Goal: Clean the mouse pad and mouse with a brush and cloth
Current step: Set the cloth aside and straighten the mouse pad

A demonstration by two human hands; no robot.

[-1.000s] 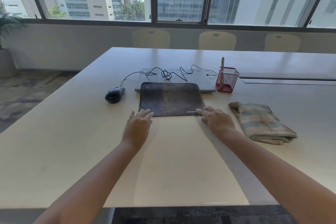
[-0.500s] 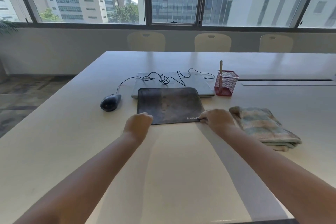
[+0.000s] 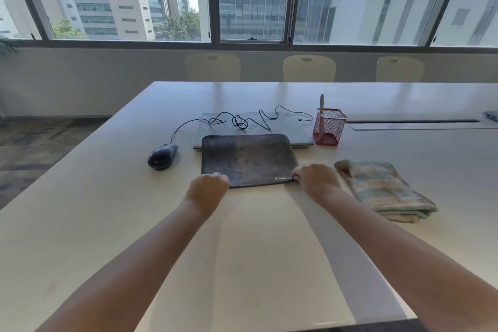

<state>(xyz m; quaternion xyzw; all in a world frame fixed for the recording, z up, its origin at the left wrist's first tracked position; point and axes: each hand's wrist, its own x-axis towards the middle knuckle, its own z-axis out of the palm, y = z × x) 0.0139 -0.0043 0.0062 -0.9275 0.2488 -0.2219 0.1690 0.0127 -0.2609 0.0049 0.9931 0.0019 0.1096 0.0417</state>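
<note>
Both hands grip the near edge of the mouse pad (image 3: 246,159), one at each near corner. The left hand (image 3: 207,188) is curled into a loose fist with its fingers folded over the pad's near left corner; the right hand (image 3: 315,178) is curled the same way over the near right corner, just beside the white lettering printed there. From this angle the fingertips are tucked under the knuckles, so whether they pinch the fabric or only press on it is hard to say, though both look closed on the edge.

The pad is dark, with dull smudges across its middle, and lies flat on the pale counter (image 3: 256,250). Its far edge overlaps the front of a closed grey laptop (image 3: 285,127). The mouse (image 3: 162,156) sits on the counter to the left of the pad, apart from it, and its black cable (image 3: 239,120) runs back and tangles in loops on the laptop lid.

To the right of the laptop stands a red mesh cup (image 3: 329,127), and a brush handle (image 3: 321,105) stands upright in it. The folded striped cloth (image 3: 382,188) lies on the counter just beside the right hand. Three pale chairs (image 3: 309,69) stand along the far side, below the windows.
</note>
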